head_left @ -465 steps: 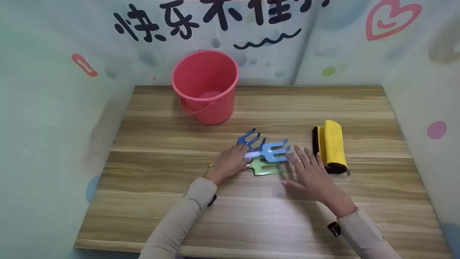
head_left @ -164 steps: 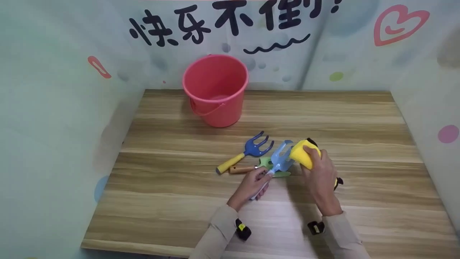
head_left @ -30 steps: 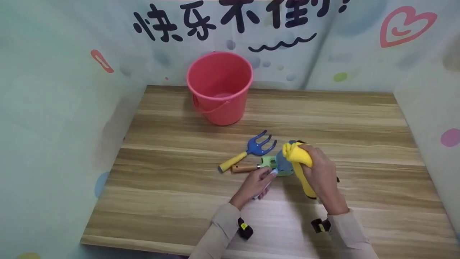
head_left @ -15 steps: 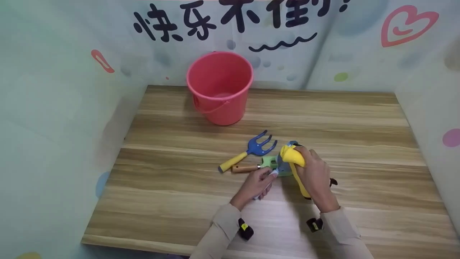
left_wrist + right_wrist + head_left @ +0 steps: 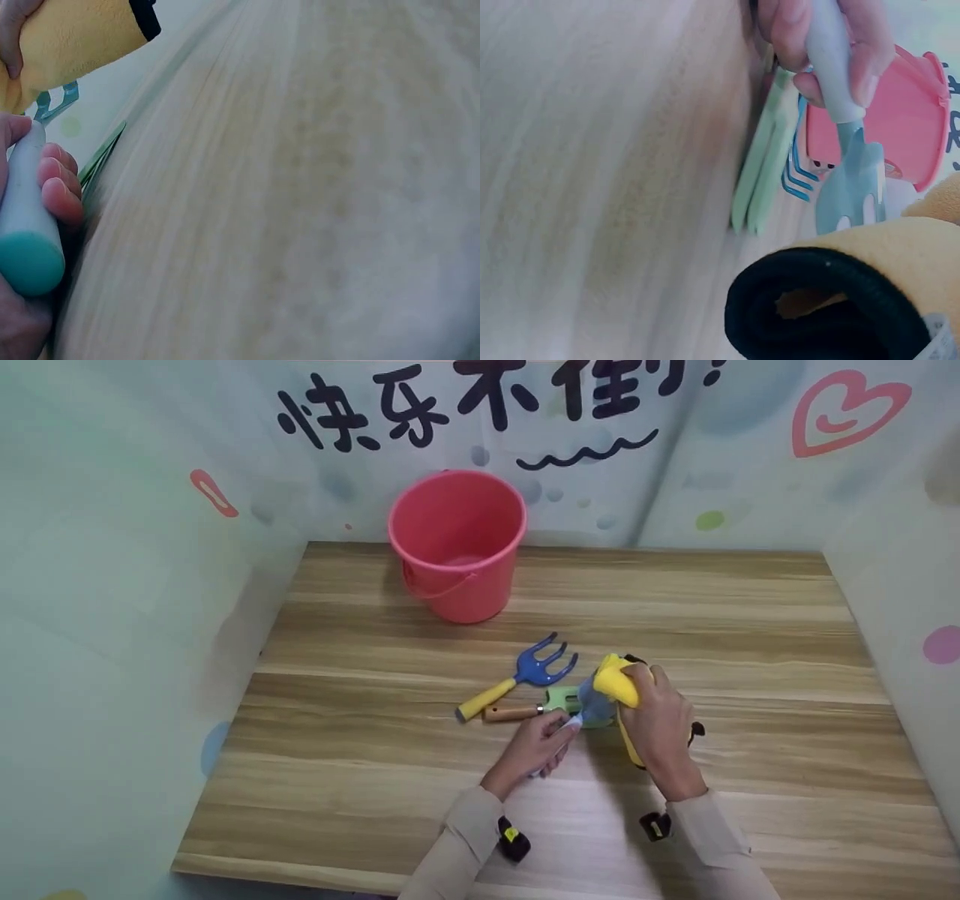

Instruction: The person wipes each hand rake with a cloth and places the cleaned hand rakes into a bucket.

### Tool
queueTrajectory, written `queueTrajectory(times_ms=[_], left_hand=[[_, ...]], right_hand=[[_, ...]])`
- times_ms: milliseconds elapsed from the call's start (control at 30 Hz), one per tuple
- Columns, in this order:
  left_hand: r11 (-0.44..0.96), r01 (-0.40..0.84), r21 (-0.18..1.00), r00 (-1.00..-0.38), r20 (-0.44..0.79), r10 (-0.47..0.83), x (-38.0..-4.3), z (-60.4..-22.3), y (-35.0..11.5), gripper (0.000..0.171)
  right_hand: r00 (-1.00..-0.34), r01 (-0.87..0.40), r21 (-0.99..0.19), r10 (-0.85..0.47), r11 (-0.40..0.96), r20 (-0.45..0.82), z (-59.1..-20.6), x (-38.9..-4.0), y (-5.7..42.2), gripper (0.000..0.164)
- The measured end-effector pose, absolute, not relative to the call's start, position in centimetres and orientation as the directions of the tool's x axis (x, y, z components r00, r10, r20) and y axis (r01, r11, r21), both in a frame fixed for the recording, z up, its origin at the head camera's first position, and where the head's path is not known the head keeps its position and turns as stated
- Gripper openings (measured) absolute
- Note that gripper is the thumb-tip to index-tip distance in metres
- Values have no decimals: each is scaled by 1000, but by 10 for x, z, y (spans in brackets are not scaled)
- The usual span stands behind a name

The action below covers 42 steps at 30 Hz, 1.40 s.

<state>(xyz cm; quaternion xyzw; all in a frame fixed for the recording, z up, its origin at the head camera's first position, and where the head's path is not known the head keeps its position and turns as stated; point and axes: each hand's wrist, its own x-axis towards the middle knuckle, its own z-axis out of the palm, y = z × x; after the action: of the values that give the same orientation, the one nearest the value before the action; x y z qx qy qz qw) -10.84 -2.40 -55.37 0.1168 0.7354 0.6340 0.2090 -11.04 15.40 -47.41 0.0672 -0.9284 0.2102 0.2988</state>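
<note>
Left hand (image 5: 534, 746), one: fingers curled round the pale handle of a light-blue fork (image 5: 596, 706), grip narrow. The handle's turquoise butt shows in the left wrist view; the head points far and to the right.

Right hand (image 5: 660, 727), one: gripping a bunched yellow cloth (image 5: 618, 684) with black edging. The cloth hides part of the light-blue fork's head — tine tips show past it in the left wrist view — and a rolled length hangs toward the near side.

Hand tools, three in all: the light-blue fork, held above the table; and two on the table. A green fork (image 5: 561, 699), wooden handle to the left, lies partly beneath the held fork's head. A dark-blue fork (image 5: 535, 668), yellow handle toward near left, tines toward far right, lies just beyond the green one.

Container, one: a red bucket (image 5: 471, 598), upright, far and left of the tools, well apart from both hands; inner wall and part of the floor visible, its bail hanging on the near side.

Sleeves, two, beige; dark wrist devices (image 5: 514, 841), two, one at each cuff.

Table (image 5: 337, 780), one, wood-grained; printed backdrop (image 5: 585, 506) along its far edge — black characters, one red heart outline at right.
</note>
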Motion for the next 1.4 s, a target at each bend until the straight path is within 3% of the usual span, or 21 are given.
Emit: queueTrajectory(times_ms=[267,433,533,667,800,933,1100,1300,1400], left_hand=[[157,-130,979,-884,-186,428,-110,-552,-25,34],[107,-154,982,-890,-185,416,-112,-552,-26,32],[75,-175,982,-886,-191,422,-113,-552,-28,32],[33,-218,975,-872,-210,441,-114,-551,-32,32],[-12,-240,971,-866,-209,454,-115,-551,-35,33],[-67,-239,969,-871,-183,456,-114,-551,-34,39],[-84,-216,973,-876,-156,456,-113,-552,-33,42],[-45,-207,977,-881,-167,442,-111,-554,-31,42],[-14,-187,982,-882,-162,444,-111,-554,-30,42]], right_hand=[[-762,-246,-409,86,879,642,-462,-111,168,24],[-773,-199,-555,219,808,595,-454,-113,184,27],[-826,-129,-687,306,715,473,-454,-115,195,32],[-917,71,-857,371,510,144,-460,-116,205,42],[-942,267,-933,269,242,-200,-474,-116,207,52],[-912,407,-913,55,-10,-407,-495,-115,203,55],[-825,557,-824,-179,-103,-536,-519,-114,196,57],[-749,649,-756,-242,-79,-617,-530,-112,199,67],[-744,661,-734,-264,-153,-614,-531,-110,206,60]])
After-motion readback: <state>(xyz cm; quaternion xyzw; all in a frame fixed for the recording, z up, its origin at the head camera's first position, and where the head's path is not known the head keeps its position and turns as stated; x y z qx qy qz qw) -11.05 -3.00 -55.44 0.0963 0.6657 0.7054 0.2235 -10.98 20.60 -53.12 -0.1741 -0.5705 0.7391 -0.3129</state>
